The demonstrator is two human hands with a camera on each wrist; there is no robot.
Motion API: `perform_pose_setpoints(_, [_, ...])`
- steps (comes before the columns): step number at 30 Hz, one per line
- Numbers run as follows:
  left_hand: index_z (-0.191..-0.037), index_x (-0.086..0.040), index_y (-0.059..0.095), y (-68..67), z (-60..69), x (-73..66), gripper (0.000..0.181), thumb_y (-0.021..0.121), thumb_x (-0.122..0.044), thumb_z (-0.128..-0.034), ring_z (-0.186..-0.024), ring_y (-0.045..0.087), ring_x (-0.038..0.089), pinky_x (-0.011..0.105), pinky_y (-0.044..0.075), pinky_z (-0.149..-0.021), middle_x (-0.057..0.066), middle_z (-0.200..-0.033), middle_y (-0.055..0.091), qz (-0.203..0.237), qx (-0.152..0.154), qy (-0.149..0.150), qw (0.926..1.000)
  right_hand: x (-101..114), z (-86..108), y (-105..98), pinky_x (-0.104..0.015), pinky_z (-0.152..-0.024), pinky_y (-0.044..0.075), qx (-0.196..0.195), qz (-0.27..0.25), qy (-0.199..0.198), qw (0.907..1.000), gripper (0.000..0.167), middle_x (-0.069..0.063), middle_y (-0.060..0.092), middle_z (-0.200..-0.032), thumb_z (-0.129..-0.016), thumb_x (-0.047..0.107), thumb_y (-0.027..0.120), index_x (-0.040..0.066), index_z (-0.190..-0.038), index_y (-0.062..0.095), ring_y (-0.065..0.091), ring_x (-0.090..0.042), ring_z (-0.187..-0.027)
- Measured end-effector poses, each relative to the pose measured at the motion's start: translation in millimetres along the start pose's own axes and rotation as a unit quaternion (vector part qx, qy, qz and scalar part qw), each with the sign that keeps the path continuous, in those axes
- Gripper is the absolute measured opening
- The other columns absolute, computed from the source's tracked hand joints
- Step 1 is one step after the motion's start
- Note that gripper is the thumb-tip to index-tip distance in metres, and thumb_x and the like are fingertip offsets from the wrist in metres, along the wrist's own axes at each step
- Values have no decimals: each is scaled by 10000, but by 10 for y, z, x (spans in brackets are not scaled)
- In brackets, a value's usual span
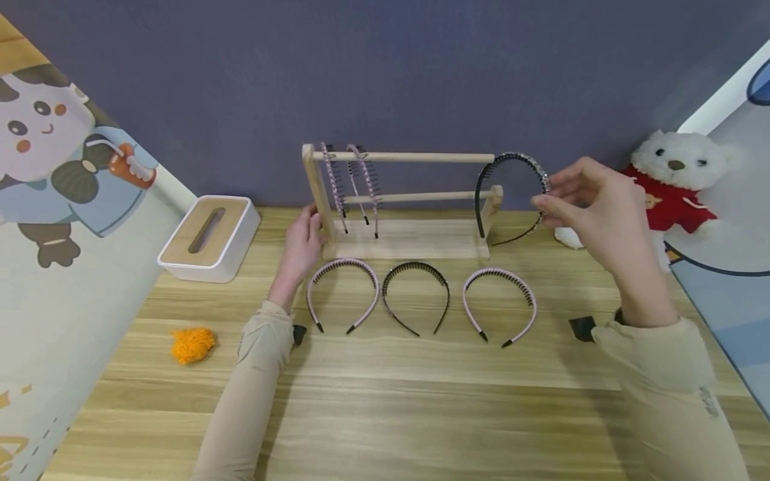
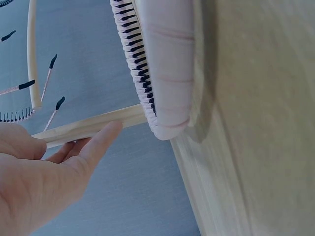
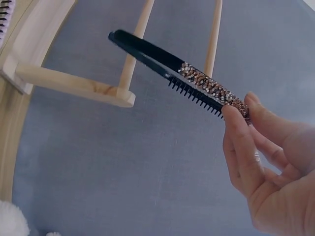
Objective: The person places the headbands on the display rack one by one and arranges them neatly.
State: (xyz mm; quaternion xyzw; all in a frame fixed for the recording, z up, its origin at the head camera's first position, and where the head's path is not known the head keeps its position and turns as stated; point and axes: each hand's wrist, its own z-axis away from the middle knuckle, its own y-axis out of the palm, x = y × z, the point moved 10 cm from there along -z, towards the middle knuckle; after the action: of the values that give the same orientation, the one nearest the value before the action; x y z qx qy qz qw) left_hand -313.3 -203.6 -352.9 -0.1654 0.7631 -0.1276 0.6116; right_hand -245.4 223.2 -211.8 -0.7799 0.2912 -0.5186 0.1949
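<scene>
My right hand (image 1: 607, 220) pinches a black headband (image 3: 211, 88) with glittering stones and comb teeth between thumb and fingers. The band is upright at the right end of the wooden rack (image 1: 409, 242), beside the tip of the upper bar (image 1: 421, 157); whether they touch I cannot tell. With thumb and fingers on either side of its left post (image 2: 88, 127), my left hand (image 1: 303, 242) holds the rack. Two pinkish headbands, one outer (image 1: 330, 175) and one inner (image 1: 364, 167), hang at the upper bar's left end.
On the table before the rack lie a pink headband (image 1: 311, 294), a dark headband (image 1: 415, 265) and another pink headband (image 1: 499, 271). A tissue box (image 1: 225, 257) and orange yarn bundle (image 1: 192, 345) are at left. A white teddy bear (image 1: 682, 167) sits at right.
</scene>
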Motion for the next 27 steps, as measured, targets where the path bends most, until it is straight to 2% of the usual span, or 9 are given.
perform_pose_setpoints(5, [-1539,132,424,-1,0,10,434,347,-94,-1176,-1360,565,480,510,582,-1076,367,-1479,529,35,21,-10,10000,83,-39,41,-59,-601,562,-84,160,-110,9998,275,152,690,-869,-921,76,863,-4,-1123,694,641,108,-711])
perform_pose_setpoints(10, [-1534,129,434,-1,-2,2,429,351,-93,-1176,-1346,577,477,504,588,-1069,366,-1467,541,-39,16,9,10000,175,-76,107,-50,-617,560,-69,174,-197,9996,277,-73,721,-940,-927,65,854,-20,-1124,678,627,130,-741])
perform_pose_setpoints(13, [-1532,127,437,0,-1,-1,427,357,-94,-1176,-1340,583,476,501,593,-1062,365,-1466,543,-69,6,12,10000,241,-95,144,-39,-621,548,-66,227,-270,9994,281,-164,722,-976,-921,59,861,-23,-1115,674,613,153,-752])
perform_pose_setpoints(18, [-1543,122,426,1,6,6,438,354,-107,-1177,-1349,577,477,506,594,-1061,363,-1483,532,-43,4,-13,10000,346,-134,223,-42,-613,543,22,205,-372,9991,279,-169,738,-970,-913,77,875,-7,-1096,680,617,158,-749])
perform_pose_setpoints(22, [-1551,121,416,3,7,10,444,348,-113,-1180,-1370,558,481,515,583,-1073,363,-1499,518,-18,27,-39,10000,412,-168,306,-76,-612,577,169,-102,-413,9990,283,-149,735,-953,-911,54,871,-23,-1092,667,644,115,-740])
perform_pose_setpoints(27, [-1553,110,424,-9,14,3,441,347,-116,-1182,-1365,564,474,516,585,-1073,357,-1492,528,-83,11,-29,10000,496,-202,399,-49,-635,525,186,-32,-503,9986,302,-149,753,-964,-890,91,900,6,-1082,682,619,151,-725])
